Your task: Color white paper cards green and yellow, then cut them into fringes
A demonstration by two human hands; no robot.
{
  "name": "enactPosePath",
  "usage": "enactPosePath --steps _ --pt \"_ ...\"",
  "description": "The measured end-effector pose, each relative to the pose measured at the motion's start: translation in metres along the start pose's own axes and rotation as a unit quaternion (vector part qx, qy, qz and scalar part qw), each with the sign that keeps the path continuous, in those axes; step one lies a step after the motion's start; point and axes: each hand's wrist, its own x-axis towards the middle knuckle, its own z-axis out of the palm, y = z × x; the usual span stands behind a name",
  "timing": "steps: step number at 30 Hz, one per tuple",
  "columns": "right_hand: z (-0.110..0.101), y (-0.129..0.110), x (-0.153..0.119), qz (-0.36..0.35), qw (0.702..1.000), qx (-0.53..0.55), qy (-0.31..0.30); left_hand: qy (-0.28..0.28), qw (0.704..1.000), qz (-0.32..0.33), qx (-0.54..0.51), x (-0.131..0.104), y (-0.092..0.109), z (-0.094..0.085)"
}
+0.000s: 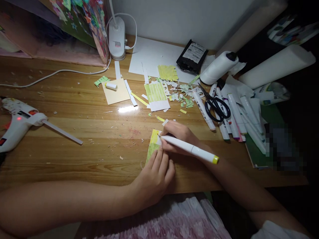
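In my right hand point(178, 136) is a white marker point(191, 148) with a yellow end, gripped by closed fingers. Its tip touches a small piece of paper point(152, 149) near the table's front edge. Yellow colours the far part of this paper, light green the nearer part, and a bit of white shows beside the tip. My left hand point(156, 171) lies on the near part of the paper with fingers stretched out, hiding some of it. A marker cap point(111, 86), white with a yellow end, rests on a beige square of card point(116, 94) beyond my hands.
Green-striped paper point(156, 96), a fringed yellow piece point(168, 72) and cut scraps lie ahead. Black-handled scissors point(217, 108) rest on several markers point(235, 116) at the right. A glue gun point(21, 119) lies left; a white power strip point(117, 38) stands at the back.
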Motion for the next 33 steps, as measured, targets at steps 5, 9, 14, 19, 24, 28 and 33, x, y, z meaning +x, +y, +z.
enactPosePath --steps 5,9,14,19,24,28,33 --pt "-0.004 0.001 -0.004 0.052 0.996 0.078 0.008 -0.006 1.000 0.003 0.005 0.000 -0.001 -0.001" --pt "-0.018 0.004 -0.005 0.154 0.958 0.199 0.141 -0.025 1.000 0.002 0.005 0.000 -0.003 -0.003" --pt "-0.031 0.010 -0.001 0.186 0.937 0.248 0.161 -0.035 0.999 -0.002 -0.006 0.000 -0.006 -0.005" --pt "-0.028 0.009 -0.007 0.210 0.944 0.241 0.086 -0.037 0.999 -0.002 -0.002 0.002 -0.010 -0.005" --pt "-0.012 0.005 -0.022 0.195 0.943 0.266 0.030 -0.031 0.999 -0.003 0.016 0.004 -0.010 -0.005" --pt "-0.001 0.001 -0.022 0.185 0.945 0.264 0.056 -0.035 0.999 0.005 0.029 0.002 -0.007 -0.004" --pt "0.006 -0.002 -0.015 0.200 0.959 0.183 0.079 -0.031 0.999 0.005 0.033 0.002 -0.005 -0.001"
